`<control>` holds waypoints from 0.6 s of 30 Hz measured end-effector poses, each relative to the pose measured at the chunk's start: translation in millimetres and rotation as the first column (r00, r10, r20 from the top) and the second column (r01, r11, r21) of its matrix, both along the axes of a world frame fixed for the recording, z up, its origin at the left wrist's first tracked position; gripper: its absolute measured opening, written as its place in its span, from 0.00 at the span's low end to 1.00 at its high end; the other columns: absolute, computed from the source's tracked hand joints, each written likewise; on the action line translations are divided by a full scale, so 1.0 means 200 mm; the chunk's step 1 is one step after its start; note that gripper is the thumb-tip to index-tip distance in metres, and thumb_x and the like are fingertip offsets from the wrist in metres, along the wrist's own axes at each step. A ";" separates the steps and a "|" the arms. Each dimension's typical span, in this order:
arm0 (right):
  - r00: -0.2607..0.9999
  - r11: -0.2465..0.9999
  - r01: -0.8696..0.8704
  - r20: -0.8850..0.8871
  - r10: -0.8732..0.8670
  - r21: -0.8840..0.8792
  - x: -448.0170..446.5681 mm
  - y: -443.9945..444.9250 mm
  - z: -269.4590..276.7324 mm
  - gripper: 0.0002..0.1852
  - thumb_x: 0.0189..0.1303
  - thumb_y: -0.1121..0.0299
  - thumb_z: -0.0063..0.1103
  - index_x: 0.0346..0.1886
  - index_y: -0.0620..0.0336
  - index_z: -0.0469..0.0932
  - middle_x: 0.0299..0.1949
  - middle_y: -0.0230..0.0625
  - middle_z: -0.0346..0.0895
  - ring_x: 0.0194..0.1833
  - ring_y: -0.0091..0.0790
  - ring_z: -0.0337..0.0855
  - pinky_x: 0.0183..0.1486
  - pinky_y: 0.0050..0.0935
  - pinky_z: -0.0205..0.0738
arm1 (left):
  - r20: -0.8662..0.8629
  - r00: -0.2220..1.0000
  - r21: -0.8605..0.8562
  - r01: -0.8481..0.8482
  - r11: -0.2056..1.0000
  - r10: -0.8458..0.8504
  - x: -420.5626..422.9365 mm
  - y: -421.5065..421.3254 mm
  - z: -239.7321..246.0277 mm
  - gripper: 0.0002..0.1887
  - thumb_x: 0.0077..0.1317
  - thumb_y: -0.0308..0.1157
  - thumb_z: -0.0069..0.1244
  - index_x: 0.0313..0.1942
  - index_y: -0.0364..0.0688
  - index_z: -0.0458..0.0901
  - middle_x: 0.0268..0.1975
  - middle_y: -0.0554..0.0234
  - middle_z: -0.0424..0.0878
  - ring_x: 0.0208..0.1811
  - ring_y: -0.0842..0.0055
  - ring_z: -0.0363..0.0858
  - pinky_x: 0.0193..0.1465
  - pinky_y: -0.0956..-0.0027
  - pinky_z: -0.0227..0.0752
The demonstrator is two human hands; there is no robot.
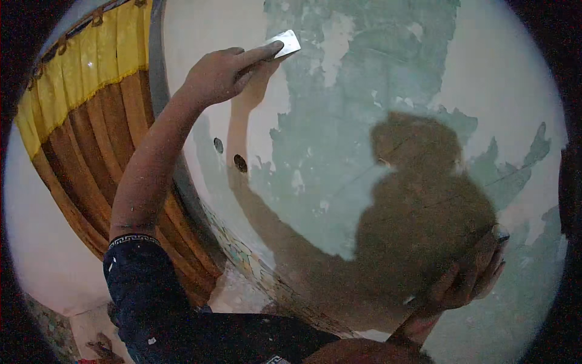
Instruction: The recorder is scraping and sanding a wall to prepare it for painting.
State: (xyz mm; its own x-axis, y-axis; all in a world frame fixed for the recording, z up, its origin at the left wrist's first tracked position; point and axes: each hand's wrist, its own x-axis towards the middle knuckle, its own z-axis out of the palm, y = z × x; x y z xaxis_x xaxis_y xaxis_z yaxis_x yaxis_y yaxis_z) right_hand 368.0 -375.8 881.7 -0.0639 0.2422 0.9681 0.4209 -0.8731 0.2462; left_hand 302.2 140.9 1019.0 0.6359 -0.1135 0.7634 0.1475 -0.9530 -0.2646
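My left hand (218, 77) is raised high against the wall, gripping a flat, shiny metal scraper blade (291, 42) between thumb and fingers. The blade lies at the border of a pale coating and a bare green patch on the wall (327, 136). Ragged remnants of pale coating (336, 50) show within the green. Low at the right, in shadow, my right hand (468, 277) is close to the wall with its fingers bent. A small bright spot shows by its fingertips; whether it holds something cannot be made out.
Brown and yellow curtains (100, 113) hang at the left, beside a dark grey frame edge (158, 59). Two round holes, one being the dark hole (240, 163), pierce the wall. A patterned tile-like strip (254, 264) runs lower down. My shadow (418, 204) covers much of the wall.
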 end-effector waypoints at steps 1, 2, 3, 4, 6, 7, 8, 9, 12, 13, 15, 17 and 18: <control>0.999 0.999 0.039 -0.004 -0.039 -0.026 -0.01 0.00 0.01 0.25 0.77 0.54 0.41 0.64 0.59 0.78 0.67 0.43 0.76 0.70 0.58 0.70 0.73 0.61 0.54 | 0.054 0.998 0.065 0.012 0.998 -0.016 0.00 0.01 0.02 0.29 0.72 0.41 0.50 0.72 0.75 0.66 0.34 0.54 0.83 0.34 0.58 0.85 0.40 0.53 0.79; 0.999 0.999 0.035 0.000 -0.035 -0.030 -0.01 0.01 0.01 0.25 0.77 0.54 0.41 0.64 0.59 0.78 0.67 0.43 0.76 0.70 0.58 0.70 0.73 0.61 0.54 | 0.057 0.998 0.062 0.007 0.998 -0.011 0.02 0.02 0.05 0.29 0.72 0.41 0.50 0.72 0.75 0.66 0.34 0.54 0.83 0.34 0.58 0.85 0.40 0.53 0.79; 1.000 1.000 0.023 0.002 -0.023 -0.009 -0.01 0.02 0.01 0.25 0.77 0.54 0.41 0.64 0.59 0.78 0.67 0.44 0.76 0.70 0.58 0.70 0.73 0.61 0.55 | 0.100 0.990 0.174 0.086 0.981 -0.104 0.04 -0.07 0.12 0.29 0.72 0.42 0.49 0.72 0.76 0.66 0.34 0.54 0.83 0.34 0.58 0.85 0.39 0.53 0.79; 1.000 1.000 0.010 0.006 -0.010 0.013 0.00 0.03 0.00 0.25 0.77 0.54 0.41 0.64 0.59 0.78 0.67 0.44 0.76 0.70 0.59 0.70 0.72 0.61 0.56 | 0.133 0.971 0.290 0.153 0.945 -0.198 0.03 -0.16 0.20 0.28 0.73 0.44 0.49 0.72 0.77 0.66 0.33 0.54 0.82 0.33 0.58 0.84 0.39 0.53 0.79; 0.999 0.999 0.050 0.017 -0.051 0.008 0.05 -0.02 -0.04 0.25 0.77 0.54 0.41 0.63 0.59 0.78 0.67 0.45 0.75 0.70 0.60 0.70 0.72 0.61 0.57 | 0.024 0.987 0.332 0.141 0.932 -0.158 -0.11 -0.52 0.31 0.29 0.74 0.42 0.48 0.73 0.60 0.62 0.43 0.47 0.83 0.42 0.52 0.84 0.45 0.52 0.77; 0.997 0.997 0.070 0.032 -0.071 0.013 0.04 -0.05 -0.05 0.24 0.78 0.54 0.41 0.63 0.60 0.78 0.68 0.46 0.75 0.70 0.61 0.70 0.71 0.62 0.58 | -0.080 0.993 0.388 0.115 0.914 -0.091 -0.18 -0.63 0.33 0.32 0.74 0.40 0.47 0.75 0.43 0.58 0.53 0.40 0.84 0.51 0.47 0.83 0.52 0.51 0.76; 0.998 0.998 0.061 0.031 -0.061 0.007 0.04 -0.04 -0.04 0.24 0.78 0.54 0.41 0.63 0.60 0.78 0.68 0.46 0.75 0.70 0.61 0.70 0.71 0.62 0.58 | -0.081 0.993 0.382 0.107 0.918 -0.082 -0.13 -0.55 0.30 0.32 0.74 0.40 0.47 0.75 0.43 0.58 0.53 0.40 0.84 0.51 0.47 0.83 0.52 0.51 0.76; 0.999 1.000 0.023 0.034 -0.023 0.008 0.04 0.00 -0.02 0.26 0.78 0.51 0.39 0.65 0.58 0.77 0.68 0.45 0.75 0.70 0.61 0.69 0.72 0.64 0.54 | 0.008 0.996 0.338 0.083 0.937 -0.091 -0.03 -0.38 0.27 0.28 0.74 0.43 0.47 0.73 0.60 0.63 0.43 0.47 0.83 0.42 0.53 0.84 0.45 0.52 0.77; 0.998 1.000 -0.018 0.052 0.018 0.010 0.05 -0.02 -0.02 0.28 0.78 0.48 0.37 0.66 0.57 0.75 0.67 0.44 0.76 0.69 0.62 0.70 0.72 0.66 0.52 | 0.105 0.989 0.236 0.072 0.969 -0.100 0.01 -0.01 0.12 0.26 0.74 0.46 0.47 0.70 0.78 0.67 0.32 0.54 0.82 0.34 0.59 0.85 0.39 0.54 0.79; 0.997 0.999 -0.033 0.069 0.033 0.009 0.06 -0.02 -0.03 0.28 0.78 0.48 0.37 0.66 0.58 0.75 0.66 0.45 0.77 0.68 0.63 0.71 0.71 0.67 0.53 | 0.099 0.991 0.170 0.071 0.983 -0.088 -0.01 0.06 0.08 0.25 0.73 0.46 0.48 0.70 0.78 0.68 0.32 0.54 0.82 0.34 0.59 0.85 0.39 0.54 0.79; 0.999 1.000 -0.018 0.047 0.018 -0.004 0.04 0.00 0.00 0.29 0.78 0.48 0.37 0.66 0.58 0.75 0.65 0.46 0.77 0.68 0.64 0.72 0.71 0.67 0.53 | 0.097 0.993 0.103 0.064 0.993 -0.074 -0.02 0.09 0.08 0.25 0.73 0.46 0.48 0.69 0.79 0.69 0.32 0.54 0.82 0.34 0.59 0.85 0.39 0.54 0.79; 1.000 1.000 0.003 0.020 -0.003 -0.024 0.05 0.04 0.01 0.29 0.78 0.47 0.37 0.66 0.58 0.75 0.65 0.47 0.77 0.67 0.64 0.72 0.71 0.67 0.54 | 0.057 0.998 0.228 0.005 0.974 -0.019 0.00 -0.05 0.11 0.26 0.72 0.45 0.49 0.69 0.79 0.69 0.33 0.54 0.83 0.33 0.57 0.85 0.39 0.55 0.80; 0.999 1.000 -0.015 0.033 0.016 -0.008 0.03 0.05 0.02 0.30 0.77 0.46 0.36 0.66 0.58 0.75 0.65 0.48 0.77 0.67 0.65 0.72 0.70 0.66 0.55 | 0.059 0.998 0.221 0.008 0.975 -0.021 0.01 -0.18 0.14 0.26 0.72 0.45 0.49 0.69 0.79 0.69 0.33 0.54 0.83 0.33 0.57 0.85 0.39 0.55 0.80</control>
